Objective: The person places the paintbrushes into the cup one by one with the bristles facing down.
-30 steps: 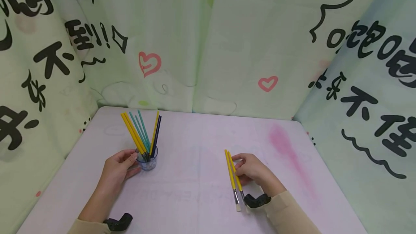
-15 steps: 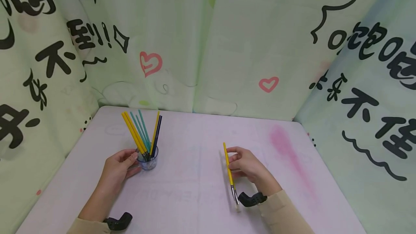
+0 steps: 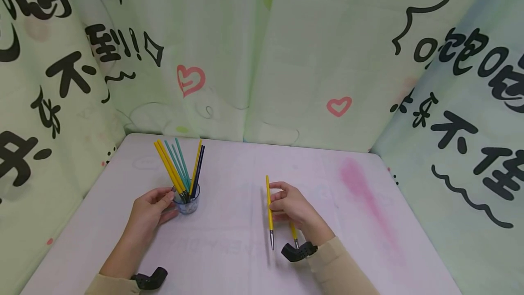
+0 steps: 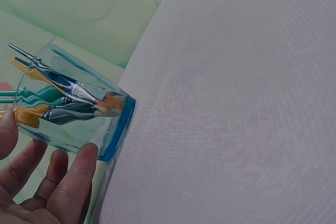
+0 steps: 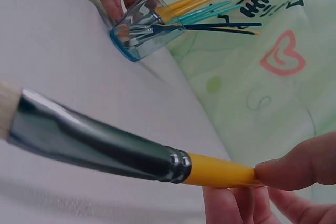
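A clear cup (image 3: 187, 206) with a blue base stands on the left of the table, with several paintbrushes (image 3: 174, 171) leaning in it, bristles down. My left hand (image 3: 149, 211) holds the cup from its left side, with thumb and fingers against the wall in the left wrist view. My right hand (image 3: 296, 208) pinches yellow-handled paintbrushes near the table's middle. One paintbrush (image 3: 269, 213) points bristle end down in front of the fingertips; a second paintbrush (image 3: 294, 232) shows below the palm, its upper part hidden. In the right wrist view one flat metal ferrule (image 5: 94, 135) fills the foreground.
A pale pink cloth covers the table (image 3: 229, 258), with a darker pink streak (image 3: 364, 185) at the right. Green curtains (image 3: 286, 58) with black lettering and hearts enclose the back and both sides. Dark wrist cameras (image 3: 300, 251) sit on both wrists.
My right hand has moved left towards the cup, carrying the brushes. They lined up midway, and their lower ends now stand apart. The left hand and the cup have stayed in place.
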